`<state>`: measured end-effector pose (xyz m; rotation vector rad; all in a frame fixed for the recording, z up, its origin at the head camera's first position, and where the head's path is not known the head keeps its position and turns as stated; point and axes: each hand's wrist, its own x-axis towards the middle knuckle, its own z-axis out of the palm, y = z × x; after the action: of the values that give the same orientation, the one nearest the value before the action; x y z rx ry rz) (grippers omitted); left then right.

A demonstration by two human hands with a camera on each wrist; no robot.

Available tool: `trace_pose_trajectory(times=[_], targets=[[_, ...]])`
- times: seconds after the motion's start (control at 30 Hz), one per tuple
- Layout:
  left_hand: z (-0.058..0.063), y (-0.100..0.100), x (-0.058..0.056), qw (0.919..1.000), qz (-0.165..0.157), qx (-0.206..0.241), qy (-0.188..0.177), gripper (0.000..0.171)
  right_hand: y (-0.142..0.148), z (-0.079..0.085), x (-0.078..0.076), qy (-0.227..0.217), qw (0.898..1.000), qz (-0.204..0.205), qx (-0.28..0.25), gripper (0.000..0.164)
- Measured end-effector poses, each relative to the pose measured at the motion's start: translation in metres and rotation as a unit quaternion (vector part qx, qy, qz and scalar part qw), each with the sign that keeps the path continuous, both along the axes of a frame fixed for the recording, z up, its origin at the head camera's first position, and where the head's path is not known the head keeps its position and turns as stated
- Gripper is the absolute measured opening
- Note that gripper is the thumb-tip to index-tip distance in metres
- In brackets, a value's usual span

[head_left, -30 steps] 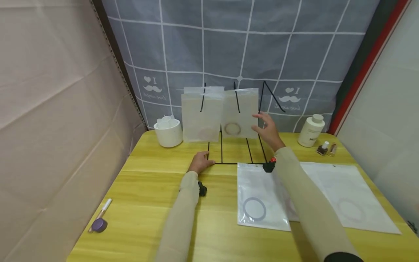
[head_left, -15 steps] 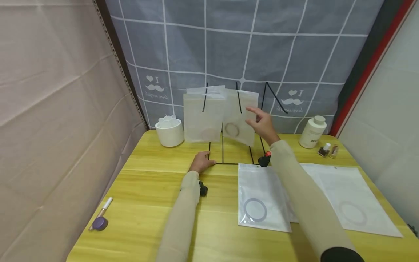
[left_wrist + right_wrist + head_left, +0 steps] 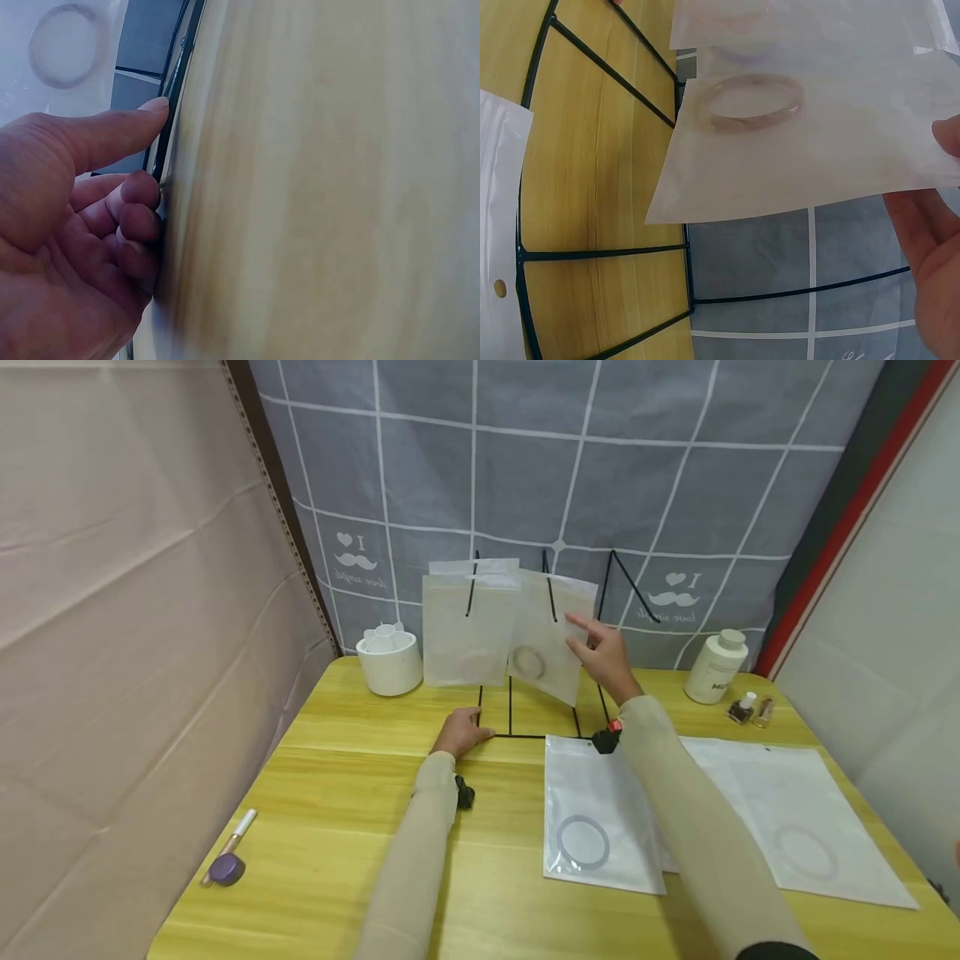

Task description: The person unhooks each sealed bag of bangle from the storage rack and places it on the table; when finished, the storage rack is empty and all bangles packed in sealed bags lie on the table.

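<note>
A black wire display rack (image 3: 520, 737) stands at the back of the table, with white zip bags hanging from its prongs. My left hand (image 3: 459, 732) grips the rack's front left corner; in the left wrist view the thumb (image 3: 154, 106) lies along the wire, fingers curled behind. My right hand (image 3: 604, 662) pinches the right edge of the middle hanging bag (image 3: 551, 643), thumb in front and fingers behind. That bag is tilted, its lower right corner turned toward me. A bangle (image 3: 742, 124) shows inside it. Another hanging bag (image 3: 461, 627) is on the left prong.
Flat white bags with rings inside, one a zip bag (image 3: 603, 818) and one larger (image 3: 817, 827), lie at right. A white round container (image 3: 390, 668) stands left, a white bottle (image 3: 716, 668) and small bottles (image 3: 742, 708) right. A purple-lidded jar (image 3: 227, 868) lies front left.
My right hand has moved slightly left from the bag's side onto its edge, and the bag has swung from hanging straight to tilted. The left hand has stayed on the rack corner.
</note>
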<state>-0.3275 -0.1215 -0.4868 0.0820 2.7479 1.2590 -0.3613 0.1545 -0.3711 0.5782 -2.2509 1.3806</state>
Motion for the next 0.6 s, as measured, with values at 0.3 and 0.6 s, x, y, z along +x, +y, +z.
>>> trace_pose_trajectory(times=[0.3,0.6], targets=[[0.002,0.001,-0.001,1.0000,-0.002,0.000,-0.008,0.064,0.009,-0.010,0.004,0.059,0.997,-0.024,0.033,0.036],[0.004,-0.001,-0.002,0.9999,-0.003,0.006,-0.014,0.064,0.014,-0.008,0.022,0.090,0.994,-0.024,0.059,0.036]])
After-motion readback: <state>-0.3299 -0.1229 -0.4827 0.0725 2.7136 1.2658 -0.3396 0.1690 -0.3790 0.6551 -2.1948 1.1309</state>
